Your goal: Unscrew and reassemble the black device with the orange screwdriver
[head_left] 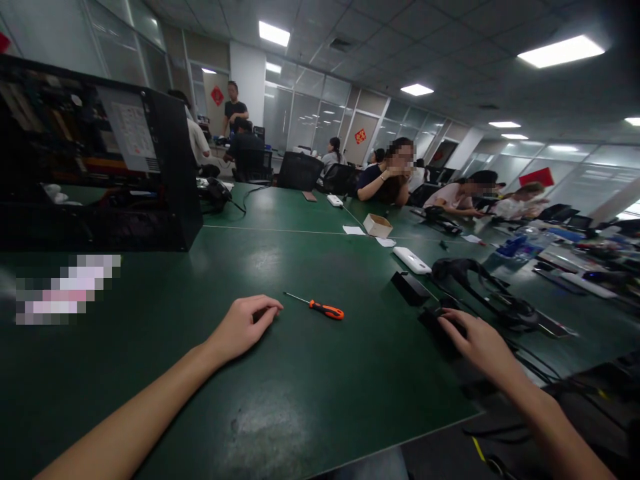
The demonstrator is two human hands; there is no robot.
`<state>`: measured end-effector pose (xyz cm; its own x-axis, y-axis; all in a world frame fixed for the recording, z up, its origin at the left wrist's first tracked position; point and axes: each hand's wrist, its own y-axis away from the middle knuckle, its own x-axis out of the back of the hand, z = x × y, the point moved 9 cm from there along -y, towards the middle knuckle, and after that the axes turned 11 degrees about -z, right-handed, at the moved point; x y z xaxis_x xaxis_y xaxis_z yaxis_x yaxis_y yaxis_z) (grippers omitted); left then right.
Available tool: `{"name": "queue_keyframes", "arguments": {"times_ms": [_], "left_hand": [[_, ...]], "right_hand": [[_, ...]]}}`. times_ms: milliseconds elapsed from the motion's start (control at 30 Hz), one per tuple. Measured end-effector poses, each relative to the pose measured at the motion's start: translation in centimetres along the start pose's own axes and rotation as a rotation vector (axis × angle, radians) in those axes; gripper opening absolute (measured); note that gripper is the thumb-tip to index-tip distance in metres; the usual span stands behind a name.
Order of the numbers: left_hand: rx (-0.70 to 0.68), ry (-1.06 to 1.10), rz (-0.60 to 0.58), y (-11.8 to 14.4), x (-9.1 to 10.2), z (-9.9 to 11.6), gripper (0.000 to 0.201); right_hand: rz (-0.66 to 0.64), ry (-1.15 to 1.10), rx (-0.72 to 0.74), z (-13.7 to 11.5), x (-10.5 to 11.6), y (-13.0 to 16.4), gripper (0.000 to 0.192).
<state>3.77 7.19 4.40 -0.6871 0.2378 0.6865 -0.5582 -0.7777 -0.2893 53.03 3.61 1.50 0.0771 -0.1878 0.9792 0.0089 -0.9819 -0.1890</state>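
My left hand (245, 325) rests on the green table (310, 400), fingers loosely curled with the tips on the surface and nothing in it. A screwdriver (320, 307) with an orange and black handle lies just to its right, apart from the fingers, its thin shaft pointing left. My right hand (477, 341) lies flat on a small black box (436, 322) near the table's right edge, fingers spread over it. Another black box (410, 288) stands a little beyond.
An open black computer case (95, 160) stands at the far left. A white device (411, 259), a cardboard box (377, 225), black headsets and cables (500, 300) lie to the right. Several people sit along the far side of the table.
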Motion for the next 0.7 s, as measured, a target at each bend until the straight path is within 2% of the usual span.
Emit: {"name": "queue_keyframes", "arguments": {"times_ms": [133,200,300,433,533,633,700], "left_hand": [[0.04,0.073,0.025,0.2,0.1,-0.8,0.024],[0.056,0.103,0.039,0.3,0.3,-1.2,0.027],[0.077,0.114,0.063,0.3,0.9,-1.7,0.028],[0.116,0.131,0.106,0.5,1.7,-2.4,0.029],[0.143,0.133,0.157,0.7,2.2,-2.9,0.028],[0.12,0.135,0.201,1.0,2.5,-2.9,0.029],[0.086,0.157,0.206,1.2,2.4,-2.7,0.037]], "right_hand": [[-0.026,0.041,-0.06,-2.1,2.3,-5.0,0.048],[-0.153,0.08,-0.119,-3.4,1.7,-7.7,0.047],[-0.371,0.128,-0.201,-5.1,-0.1,-10.5,0.034],[-0.372,0.122,-0.169,-8.8,0.0,-12.0,0.022],[-0.329,0.055,-0.015,-14.3,1.2,-11.7,0.017],[-0.245,-0.186,0.294,-22.7,3.2,-9.7,0.017],[-0.268,-0.322,0.513,-28.4,3.4,-7.4,0.017]]}}
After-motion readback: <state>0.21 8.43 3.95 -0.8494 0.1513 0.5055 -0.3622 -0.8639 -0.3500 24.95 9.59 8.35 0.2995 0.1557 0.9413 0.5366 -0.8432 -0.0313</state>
